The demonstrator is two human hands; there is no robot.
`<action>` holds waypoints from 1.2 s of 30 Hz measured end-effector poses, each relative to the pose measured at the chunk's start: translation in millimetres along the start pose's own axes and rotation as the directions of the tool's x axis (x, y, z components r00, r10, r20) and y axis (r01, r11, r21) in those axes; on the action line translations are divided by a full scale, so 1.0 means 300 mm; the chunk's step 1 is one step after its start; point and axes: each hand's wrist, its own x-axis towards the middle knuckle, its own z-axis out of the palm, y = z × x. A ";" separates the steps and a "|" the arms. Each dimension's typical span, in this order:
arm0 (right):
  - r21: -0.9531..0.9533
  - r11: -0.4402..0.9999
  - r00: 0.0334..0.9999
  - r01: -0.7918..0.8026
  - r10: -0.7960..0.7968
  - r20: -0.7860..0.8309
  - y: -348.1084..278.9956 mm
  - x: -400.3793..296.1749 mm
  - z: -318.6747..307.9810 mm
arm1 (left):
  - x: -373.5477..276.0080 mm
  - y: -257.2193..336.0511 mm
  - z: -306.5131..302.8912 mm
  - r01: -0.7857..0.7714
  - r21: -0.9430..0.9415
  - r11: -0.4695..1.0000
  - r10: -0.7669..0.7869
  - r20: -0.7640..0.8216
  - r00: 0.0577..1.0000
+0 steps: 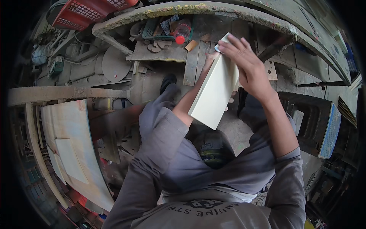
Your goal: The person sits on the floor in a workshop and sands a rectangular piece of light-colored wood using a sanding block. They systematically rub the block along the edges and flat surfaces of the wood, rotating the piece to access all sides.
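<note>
A long, cream-coloured wooden piece [213,91], boxy with flat faces, is held at a slant above the lap. My left hand [211,59] supports it from beneath, mostly hidden behind it; a few fingertips show along its right side. At the far end, my right hand [244,64] presses a small whitish-blue folded sheet [222,44], possibly sandpaper, near the edge. The right fingers are extended and partly cover that sheet.
Ahead stands a dusty bench frame [197,8] over a low plank shelf [163,54]. A red-capped bottle [182,31] lies in a green basket [148,30]. At left leans a painted panel [71,151]; a black plastic stool [306,123] is at right.
</note>
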 end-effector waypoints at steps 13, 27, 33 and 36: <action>0.540 0.828 0.945 0.151 -0.281 0.166 -0.243 -0.040 0.006 | 0.111 -0.024 -0.162 -0.093 -0.302 0.949 0.117 0.062 0.991; 0.152 0.987 0.996 0.059 -0.068 0.055 0.002 -0.021 0.039 | 0.060 -0.048 0.046 -0.113 -0.321 0.940 0.056 -0.183 0.982; 0.069 0.997 1.000 -0.021 0.021 -0.003 0.084 -0.005 0.029 | 0.013 -0.035 -0.072 0.179 -0.136 0.974 -0.166 0.102 0.981; 0.049 0.997 0.998 -0.062 0.062 0.000 0.106 -0.013 0.035 | 0.013 -0.029 -0.054 0.225 -0.224 0.948 -0.190 0.166 0.968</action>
